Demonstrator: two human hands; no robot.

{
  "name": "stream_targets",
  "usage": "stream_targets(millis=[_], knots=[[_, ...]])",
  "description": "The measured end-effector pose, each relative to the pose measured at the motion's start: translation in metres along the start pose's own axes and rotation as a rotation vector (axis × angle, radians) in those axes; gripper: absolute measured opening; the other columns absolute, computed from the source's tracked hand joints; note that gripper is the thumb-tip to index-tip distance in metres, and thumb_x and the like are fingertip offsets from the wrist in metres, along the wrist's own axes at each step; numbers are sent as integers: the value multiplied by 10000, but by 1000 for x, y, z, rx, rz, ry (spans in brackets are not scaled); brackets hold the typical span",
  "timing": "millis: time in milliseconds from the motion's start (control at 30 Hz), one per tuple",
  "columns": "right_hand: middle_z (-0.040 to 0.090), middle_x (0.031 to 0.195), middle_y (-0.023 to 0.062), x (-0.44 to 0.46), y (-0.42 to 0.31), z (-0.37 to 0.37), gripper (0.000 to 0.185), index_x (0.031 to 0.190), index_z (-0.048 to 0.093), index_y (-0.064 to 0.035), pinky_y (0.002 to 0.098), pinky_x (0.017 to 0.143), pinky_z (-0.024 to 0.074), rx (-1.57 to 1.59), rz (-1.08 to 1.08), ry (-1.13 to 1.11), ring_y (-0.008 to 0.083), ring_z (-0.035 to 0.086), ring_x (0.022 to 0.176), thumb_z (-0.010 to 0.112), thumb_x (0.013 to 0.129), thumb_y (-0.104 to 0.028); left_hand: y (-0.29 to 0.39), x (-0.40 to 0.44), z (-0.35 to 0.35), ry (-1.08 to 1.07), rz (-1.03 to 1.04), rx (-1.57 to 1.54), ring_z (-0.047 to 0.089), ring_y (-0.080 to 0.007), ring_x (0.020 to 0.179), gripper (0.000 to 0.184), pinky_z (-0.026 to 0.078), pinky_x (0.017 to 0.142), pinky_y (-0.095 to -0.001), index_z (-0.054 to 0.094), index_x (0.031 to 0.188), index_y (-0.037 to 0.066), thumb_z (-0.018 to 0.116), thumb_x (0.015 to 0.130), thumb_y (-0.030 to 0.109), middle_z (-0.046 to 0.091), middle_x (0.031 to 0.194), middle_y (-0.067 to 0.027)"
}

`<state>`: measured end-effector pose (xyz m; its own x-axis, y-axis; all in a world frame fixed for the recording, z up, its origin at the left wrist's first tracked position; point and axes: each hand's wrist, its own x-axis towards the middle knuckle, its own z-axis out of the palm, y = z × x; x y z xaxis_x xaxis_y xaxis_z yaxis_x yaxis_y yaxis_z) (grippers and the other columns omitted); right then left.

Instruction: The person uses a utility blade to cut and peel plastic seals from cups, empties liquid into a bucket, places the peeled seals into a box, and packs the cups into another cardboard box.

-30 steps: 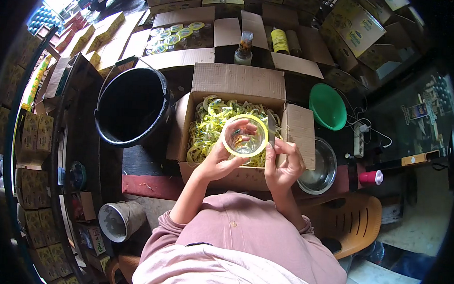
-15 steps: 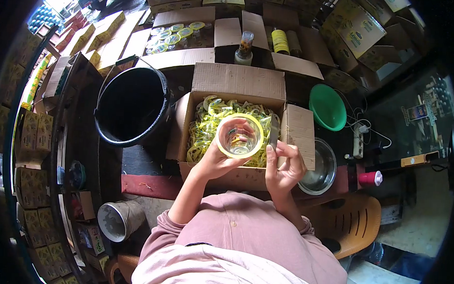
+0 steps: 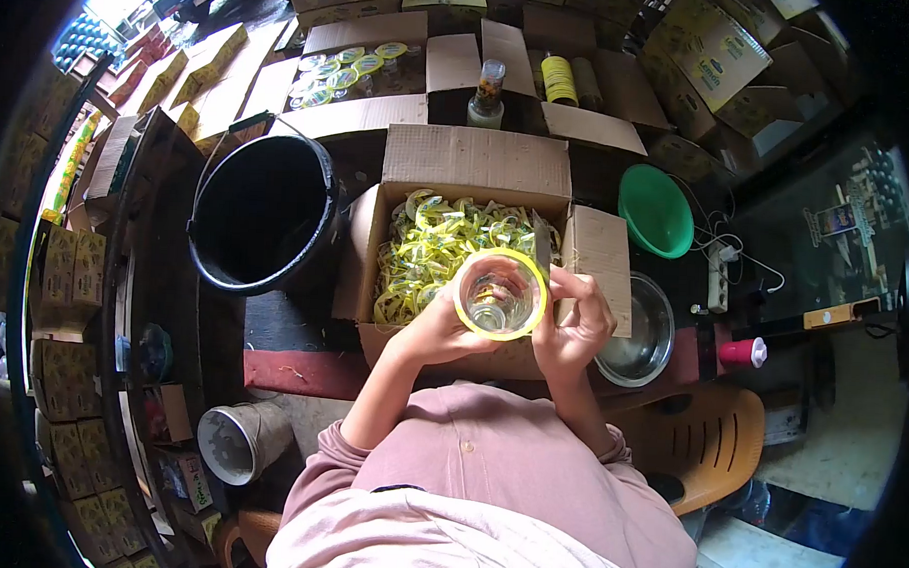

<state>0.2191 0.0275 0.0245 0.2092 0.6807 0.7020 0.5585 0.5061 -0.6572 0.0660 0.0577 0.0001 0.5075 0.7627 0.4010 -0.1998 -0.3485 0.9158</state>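
Observation:
My left hand (image 3: 435, 329) is closed around a clear plastic cup (image 3: 476, 317) with a yellow rim, its open mouth facing up toward me. In my right hand (image 3: 576, 323) a flat grey knife blade (image 3: 542, 241) points away from me, right beside the cup's rim; its handle is hidden by the fingers. The right thumb is close to the rim, and I cannot tell whether it touches. Both hands are over the near side of an open cardboard box (image 3: 477, 157), which is filled with curled yellow and clear plastic strips (image 3: 431, 248).
Left of the box is a large black bucket (image 3: 204, 225). A green bowl (image 3: 657, 211) and a clear bowl (image 3: 648, 341) sit to the right, near a white power strip (image 3: 717, 278). Behind, another box (image 3: 365, 113) holds yellow-lidded cups; a jar (image 3: 487, 95) stands nearby.
The cup has moved right and slightly toward me, closer to the right hand and blade. The right hand has shifted only slightly, its fingers now nearer the rim.

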Motion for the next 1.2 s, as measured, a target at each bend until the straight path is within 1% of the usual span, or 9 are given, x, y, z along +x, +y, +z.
stream_targets(millis=[233,433,567,667,767,867,1000,1100,1200], knots=[[598,689,59,-8,-4,-1,203,868,614,-41,250,544,438,62,59,27,139,575,581,637,681,34,-2,-1,-1,65,-40,-69,465,-189,1079,668,392,907,-302,361,1216,14,701,651,119,396,1175,-103],[615,721,63,-8,0,0,213,873,612,-36,251,550,444,32,33,22,142,568,573,626,676,42,-1,-3,1,-27,-116,-103,453,-188,1081,683,367,935,-327,396,1188,10,727,598,98,437,1154,-100],[618,732,65,-6,1,-1,213,872,612,-34,252,554,446,67,37,6,143,564,576,626,673,40,-3,-3,-3,-62,-76,-17,427,-192,1104,696,367,937,-330,400,1183,7,747,588,109,395,1188,-104],[615,728,64,-6,-1,0,207,868,614,-34,254,556,446,73,63,17,143,563,577,627,674,37,-5,-3,3,88,69,108,485,-195,1004,700,386,901,-313,402,1180,7,749,589,151,418,1137,-98],[610,721,64,-10,-1,-2,205,867,615,-36,255,557,445,65,65,11,145,562,576,632,674,33,-10,-5,1,88,-9,56,464,-211,1036,734,378,917,-320,394,1194,12,771,581,159,379,1176,-102],[606,712,61,-10,0,-2,213,870,618,-41,256,552,443,54,51,5,145,563,574,642,670,27,-2,-6,-1,22,-173,-64,344,-241,1161,802,316,964,-348,374,1231,21,794,567,181,328,1245,-106],[535,693,40,-8,-1,-3,254,936,598,15,222,626,427,46,51,-57,103,526,640,619,694,88,-13,-11,-4,-126,4,283,347,-237,1161,846,243,1011,-350,324,1275,30,782,586,207,324,1275,-111],[534,691,40,-8,3,-4,259,934,598,10,221,619,426,53,40,-72,103,524,640,623,689,90,-18,-13,1,-38,-41,27,343,-233,1166,822,251,1005,-356,309,1275,43,764,616,227,352,1236,-106],[590,659,56,-7,4,-1,230,874,625,-49,252,531,433,33,73,40,137,563,566,666,660,24,-18,-7,0,-1,50,132,365,-248,1179,752,339,975,-372,361,1222,41,761,594,145,317,1242,-137]])
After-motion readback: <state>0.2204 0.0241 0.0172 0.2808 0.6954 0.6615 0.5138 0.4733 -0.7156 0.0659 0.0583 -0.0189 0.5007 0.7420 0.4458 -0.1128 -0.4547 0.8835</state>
